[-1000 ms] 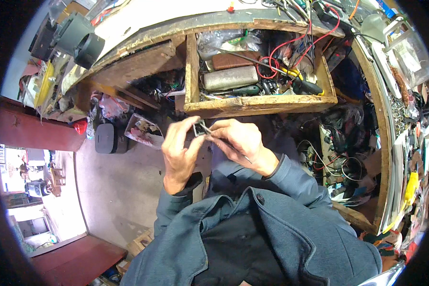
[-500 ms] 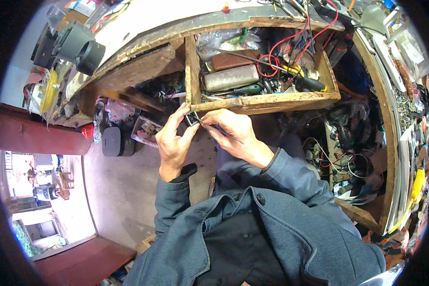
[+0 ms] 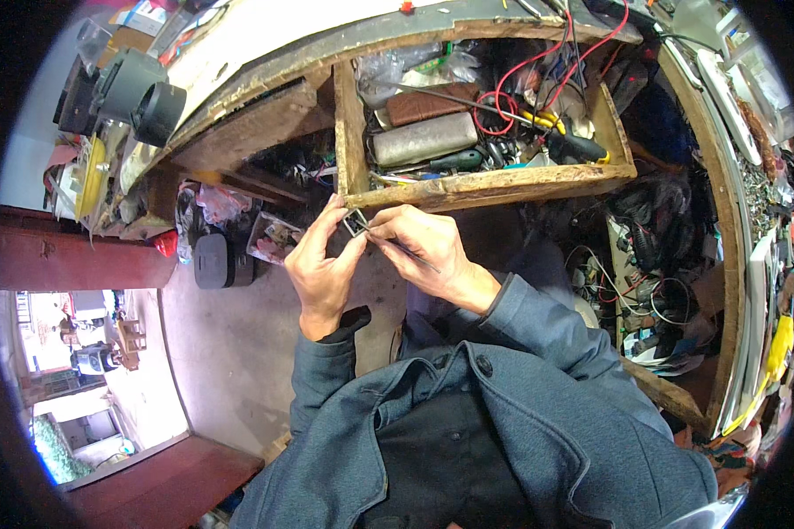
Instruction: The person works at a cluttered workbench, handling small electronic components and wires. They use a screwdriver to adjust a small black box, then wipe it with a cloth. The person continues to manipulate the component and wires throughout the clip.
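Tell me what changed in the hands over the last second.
Both hands rose toward the front edge of the wooden drawer. The left hand kept its grip on the small square part; the right hand still works a thin tool against it. Nothing was picked up or let go, and the drawer's clutter of wires and tools is unchanged.

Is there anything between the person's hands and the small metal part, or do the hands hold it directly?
Nothing visible is between them. The left hand pinches the small metal part directly, and the right hand touches it with a thin tool, just below the wooden drawer.
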### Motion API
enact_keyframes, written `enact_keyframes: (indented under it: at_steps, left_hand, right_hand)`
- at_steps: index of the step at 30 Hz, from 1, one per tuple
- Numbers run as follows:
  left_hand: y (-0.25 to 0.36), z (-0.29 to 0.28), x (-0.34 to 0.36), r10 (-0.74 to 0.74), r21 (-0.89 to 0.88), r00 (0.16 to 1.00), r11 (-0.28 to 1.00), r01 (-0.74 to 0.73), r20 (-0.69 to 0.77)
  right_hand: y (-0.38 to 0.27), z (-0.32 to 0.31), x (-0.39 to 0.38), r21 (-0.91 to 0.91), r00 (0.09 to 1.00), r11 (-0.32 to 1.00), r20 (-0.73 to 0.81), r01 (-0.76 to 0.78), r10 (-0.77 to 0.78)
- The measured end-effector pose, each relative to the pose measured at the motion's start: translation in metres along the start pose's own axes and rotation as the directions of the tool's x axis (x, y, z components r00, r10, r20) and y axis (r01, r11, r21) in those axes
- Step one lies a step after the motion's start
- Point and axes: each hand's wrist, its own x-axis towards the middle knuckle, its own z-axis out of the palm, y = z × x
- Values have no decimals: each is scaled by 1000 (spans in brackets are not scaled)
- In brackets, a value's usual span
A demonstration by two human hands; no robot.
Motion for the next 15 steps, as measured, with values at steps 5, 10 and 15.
enact_keyframes:
  at_steps: [5, 10, 15]
  left_hand:
    - [-3, -1, 0, 17, 34, 1000, 999, -17, 20]
    - [-8, 0, 0, 9, -4, 1000, 1000, -9, 7]
    - [-11, -2, 0, 13, 25, 1000, 1000, -13, 14]
  right_hand:
    - [5, 3, -2, 44, 1000, 999, -21, -10, 11]
    - [1, 3, 2, 50, 999, 998, -27, -23, 25]
    - [0, 0, 5, 16, 1000, 1000, 11, -8, 8]
